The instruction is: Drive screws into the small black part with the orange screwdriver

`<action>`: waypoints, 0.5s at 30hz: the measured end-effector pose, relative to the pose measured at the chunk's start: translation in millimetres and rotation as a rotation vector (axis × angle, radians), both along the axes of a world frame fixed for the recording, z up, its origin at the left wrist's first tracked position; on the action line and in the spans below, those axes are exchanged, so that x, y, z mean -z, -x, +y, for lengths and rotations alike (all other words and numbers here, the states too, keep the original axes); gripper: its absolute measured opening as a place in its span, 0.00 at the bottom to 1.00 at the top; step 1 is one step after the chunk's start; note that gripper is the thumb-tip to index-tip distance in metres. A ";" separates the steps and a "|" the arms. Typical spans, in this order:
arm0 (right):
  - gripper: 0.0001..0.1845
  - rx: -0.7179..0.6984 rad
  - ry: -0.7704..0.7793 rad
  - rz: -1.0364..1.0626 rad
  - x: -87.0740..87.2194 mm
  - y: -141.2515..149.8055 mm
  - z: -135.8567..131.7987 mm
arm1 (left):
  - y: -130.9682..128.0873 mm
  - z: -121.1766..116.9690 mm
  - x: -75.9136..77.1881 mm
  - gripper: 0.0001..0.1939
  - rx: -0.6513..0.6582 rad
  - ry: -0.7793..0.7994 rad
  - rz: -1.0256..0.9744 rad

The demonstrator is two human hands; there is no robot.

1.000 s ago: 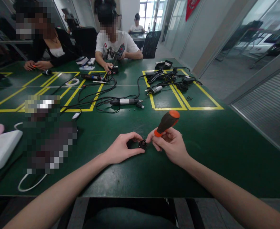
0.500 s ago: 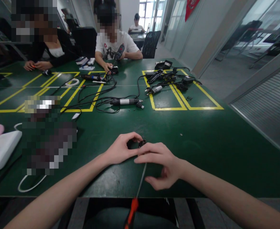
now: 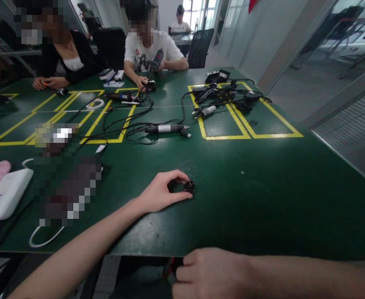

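Note:
My left hand [image 3: 159, 193] rests on the green table [image 3: 238, 207]. Its thumb and fingertips close around a small black round part [image 3: 189, 187] with a short hollow tube standing up from it. Over the front table edge, low in the view, is my right hand [image 3: 209, 272], its back turned up and its fingers curled. A red-orange bit of a screwdriver handle [image 3: 169, 268] shows just left of those fingers. The screwdriver's shaft is hidden, as are my right thumb and fingertips.
Mid-table lie a corded silver-and-black pen-shaped tool [image 3: 165, 129], tangled black cables and a silver tool [image 3: 205, 112] inside yellow tape outlines [image 3: 226, 137]. A white box [image 3: 10, 195] is at left. Across the table, a person in a white shirt [image 3: 166, 52] holds a power tool [image 3: 156, 60].
My right hand has left the black part, dropped toward me past the table edge and curled its fingers. The screwdriver's shaft has gone out of sight. My left hand keeps its hold.

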State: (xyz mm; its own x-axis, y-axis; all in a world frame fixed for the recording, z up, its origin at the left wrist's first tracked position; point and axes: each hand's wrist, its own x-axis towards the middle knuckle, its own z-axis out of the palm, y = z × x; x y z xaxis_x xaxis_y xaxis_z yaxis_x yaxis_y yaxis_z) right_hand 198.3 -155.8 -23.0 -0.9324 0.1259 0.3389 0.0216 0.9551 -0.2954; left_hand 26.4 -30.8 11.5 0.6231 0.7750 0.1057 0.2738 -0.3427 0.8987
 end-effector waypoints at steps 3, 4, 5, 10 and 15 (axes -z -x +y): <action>0.04 0.011 0.084 -0.151 35.8 14.4 -28.0 | 0.1 0.4 0.5 0.14 -0.003 -0.001 -0.011; 0.06 0.087 0.105 -0.203 48.1 18.4 -32.8 | 0.1 0.6 0.8 0.14 -0.005 -0.002 -0.013; 0.12 0.181 0.163 -0.248 59.6 21.4 -35.1 | 0.0 0.8 1.1 0.14 -0.005 -0.001 -0.013; 0.25 0.614 0.339 -0.324 94.0 25.3 -27.3 | 0.3 2.3 2.2 0.15 -0.001 0.010 -0.011; 0.07 0.560 0.368 -0.399 87.3 26.9 -28.7 | 0.6 2.7 1.3 0.15 -0.003 0.011 -0.006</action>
